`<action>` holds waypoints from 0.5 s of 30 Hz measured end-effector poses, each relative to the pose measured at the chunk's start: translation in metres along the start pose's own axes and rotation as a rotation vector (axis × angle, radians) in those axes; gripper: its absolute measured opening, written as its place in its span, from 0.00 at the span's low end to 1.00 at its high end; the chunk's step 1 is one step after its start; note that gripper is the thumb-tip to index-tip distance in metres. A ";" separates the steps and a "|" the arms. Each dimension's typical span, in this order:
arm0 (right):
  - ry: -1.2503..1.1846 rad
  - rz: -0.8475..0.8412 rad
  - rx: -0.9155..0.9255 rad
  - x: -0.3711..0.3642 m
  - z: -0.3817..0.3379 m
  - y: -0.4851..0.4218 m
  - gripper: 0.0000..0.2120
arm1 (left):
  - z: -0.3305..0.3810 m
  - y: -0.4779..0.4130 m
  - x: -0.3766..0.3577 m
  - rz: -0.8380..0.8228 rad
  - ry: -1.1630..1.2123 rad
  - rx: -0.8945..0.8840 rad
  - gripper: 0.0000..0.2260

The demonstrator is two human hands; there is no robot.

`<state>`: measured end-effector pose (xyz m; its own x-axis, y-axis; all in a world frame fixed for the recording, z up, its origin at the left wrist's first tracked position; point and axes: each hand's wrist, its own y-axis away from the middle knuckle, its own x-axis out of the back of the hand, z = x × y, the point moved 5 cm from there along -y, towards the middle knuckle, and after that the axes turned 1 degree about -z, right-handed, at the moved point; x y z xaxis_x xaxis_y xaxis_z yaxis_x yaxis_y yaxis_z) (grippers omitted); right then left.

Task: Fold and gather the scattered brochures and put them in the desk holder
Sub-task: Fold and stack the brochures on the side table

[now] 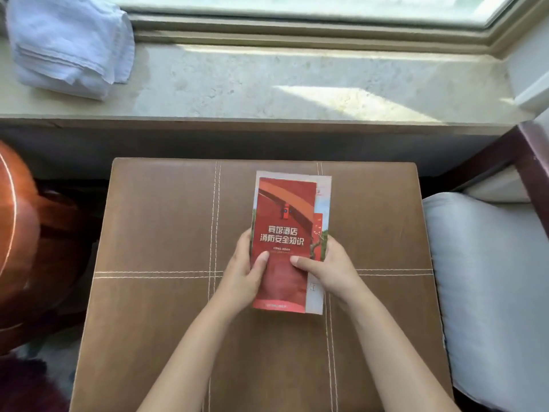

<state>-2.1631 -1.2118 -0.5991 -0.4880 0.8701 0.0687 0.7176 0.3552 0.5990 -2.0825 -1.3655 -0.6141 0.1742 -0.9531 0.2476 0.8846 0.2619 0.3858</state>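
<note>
Forearms [184, 361] come in from the bottom edge, and I follow them up to the hands. The left hand [243, 275] and right hand [329, 269] each clamp a side of the brochures [285, 221], thumbs flat on the red cover and fingers wrapped round the edges. I read that two-sided grip as squaring up. A paler sheet pokes out past the red one along the top and right, so the pile isn't flush yet, and squeezing from both sides is how you'd knock it even.

The brochures sit at centre frame, low over the brown stool [166, 233]. Whether their far end rests on it, I can't tell. The flat top would do as a tapping surface.

Moving outward, there's a pale cushion [490, 278] at right, something round and wooden [17, 221] at left, and a stone sill [267, 84] across the top. A folded towel [71, 49] lies on it at upper left.

No holder in view, so I judge filing comes later.
</note>
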 end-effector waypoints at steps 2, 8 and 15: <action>-0.004 0.013 -0.100 -0.003 0.009 -0.002 0.20 | -0.005 0.002 -0.008 0.024 -0.015 0.106 0.19; 0.314 0.093 -0.245 -0.012 0.050 -0.017 0.22 | -0.030 0.011 -0.021 0.266 -0.288 0.280 0.20; 0.499 0.228 -0.094 -0.016 0.062 -0.012 0.22 | -0.041 0.024 -0.022 0.450 -0.201 0.257 0.23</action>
<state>-2.1335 -1.2087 -0.6567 -0.5179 0.6458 0.5609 0.7966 0.1251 0.5914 -2.0470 -1.3443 -0.6468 0.4024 -0.6971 0.5934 0.6034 0.6894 0.4008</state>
